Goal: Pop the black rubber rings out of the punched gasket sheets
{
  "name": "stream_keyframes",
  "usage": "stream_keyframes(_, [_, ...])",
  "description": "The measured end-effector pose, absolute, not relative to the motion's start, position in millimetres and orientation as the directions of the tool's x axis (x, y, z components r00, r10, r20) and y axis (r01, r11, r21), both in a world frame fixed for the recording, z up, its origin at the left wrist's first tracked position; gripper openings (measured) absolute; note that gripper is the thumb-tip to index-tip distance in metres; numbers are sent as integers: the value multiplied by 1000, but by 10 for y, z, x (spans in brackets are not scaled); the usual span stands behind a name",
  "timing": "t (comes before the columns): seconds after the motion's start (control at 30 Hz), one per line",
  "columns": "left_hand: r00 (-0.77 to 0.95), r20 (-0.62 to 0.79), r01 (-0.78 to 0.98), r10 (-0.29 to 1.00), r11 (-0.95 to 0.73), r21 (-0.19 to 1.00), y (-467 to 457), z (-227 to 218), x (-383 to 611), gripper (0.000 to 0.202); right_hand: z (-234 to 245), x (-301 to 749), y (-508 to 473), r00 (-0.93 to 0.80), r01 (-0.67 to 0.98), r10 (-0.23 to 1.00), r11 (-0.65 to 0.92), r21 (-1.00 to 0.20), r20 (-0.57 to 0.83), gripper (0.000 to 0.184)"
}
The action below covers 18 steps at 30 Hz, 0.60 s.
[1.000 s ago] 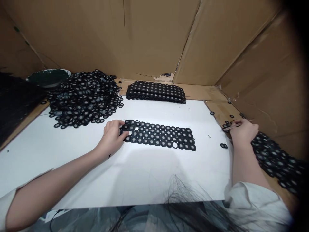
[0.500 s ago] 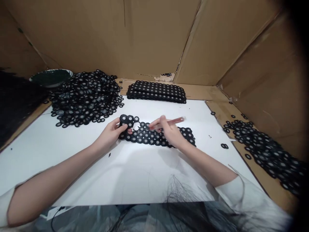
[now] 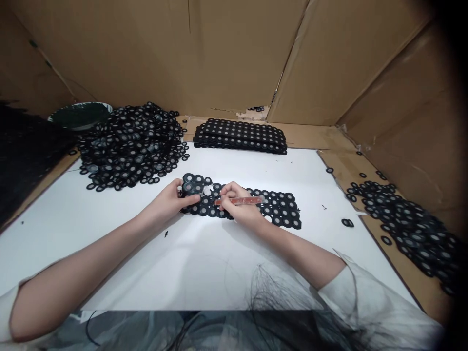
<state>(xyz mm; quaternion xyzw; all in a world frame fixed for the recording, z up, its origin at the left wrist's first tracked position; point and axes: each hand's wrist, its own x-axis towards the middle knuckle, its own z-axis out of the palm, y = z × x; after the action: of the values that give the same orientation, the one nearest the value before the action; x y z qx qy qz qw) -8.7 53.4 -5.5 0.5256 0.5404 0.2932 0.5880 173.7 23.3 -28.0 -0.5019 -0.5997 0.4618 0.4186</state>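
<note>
Ring sheet (image 3: 281,210) lies on the white counter (image 3: 219,273) beneath both hands, its end pinched in the nearly closed grip of the left hand (image 3: 174,197), thumb on top, seemingly to steady it. Closed around a red stick (image 3: 248,200), the grip of the right hand (image 3: 238,204) holds it like a pen, presumably for control, the tip pointing toward the left thumb; whether it touches a ring, I cannot tell. Stacked sheets (image 3: 239,136) sit beyond both grips, with loose-ring heaps left (image 3: 131,146) and right (image 3: 417,234) of them, likely for easy reach.
</note>
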Motion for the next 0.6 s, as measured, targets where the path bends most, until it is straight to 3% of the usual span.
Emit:
stream_keyframes(0.1, [198,-304,323,932,231,918,523,-70,-53,41,-302,1730,224,-175,180,983,86,-980,55,4])
stream_keyframes(0.2, [179,-250,278,952,195,941,502,-116,-19,37,-325,1728,219,-163,144,984,89,-986,65,3])
stream_keyframes(0.6, [264,-390,122,882,371,921,513,28,-4,22,-298,1729,179,-120,60,988,107,-992,99,8])
